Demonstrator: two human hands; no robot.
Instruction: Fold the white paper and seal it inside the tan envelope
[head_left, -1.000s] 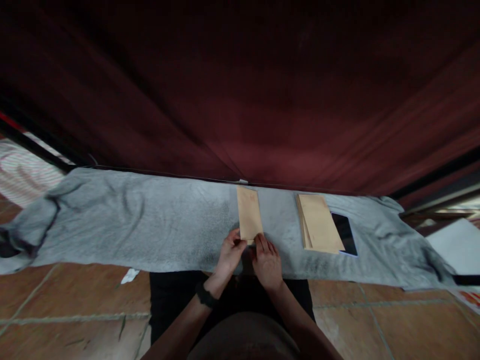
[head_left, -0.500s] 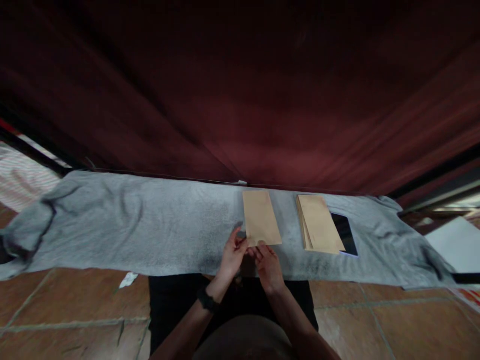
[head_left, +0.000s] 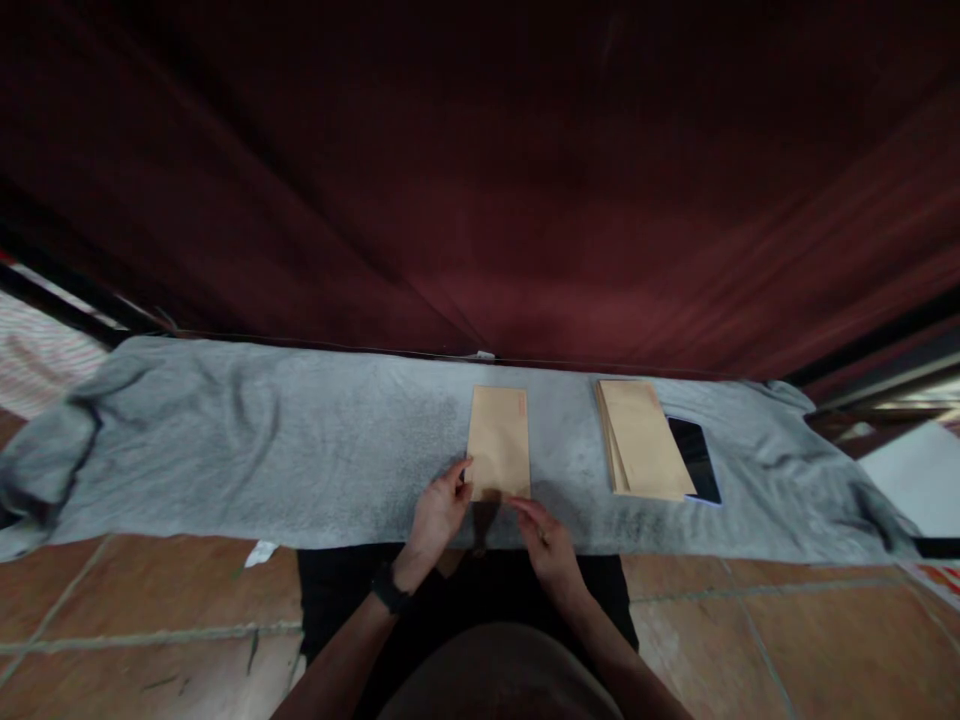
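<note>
A brown paper envelope (head_left: 498,440) with small red print near its upper right corner lies upright on the grey cloth, in front of me. My left hand (head_left: 439,510), with a dark band on the wrist, grips its lower left edge between thumb and fingers. At the bottom edge near the lower right corner, my right hand (head_left: 547,545) pinches the envelope with its fingertips; the thumb is partly hidden. Off to the right lies a stack of similar envelopes (head_left: 645,440), slightly fanned. It partly covers a dark-screened phone (head_left: 696,460).
The grey cloth (head_left: 337,440) covers a long narrow surface. Behind it hangs a dark red fabric (head_left: 480,250). A white sheet or panel (head_left: 919,480) is at the far right. A white scrap (head_left: 260,553) lies on the tiled floor (head_left: 172,600).
The envelope has shifted left and straightened, and red print now shows on it. My left hand has slid to its left edge; my right hand has moved slightly away from the left one.
</note>
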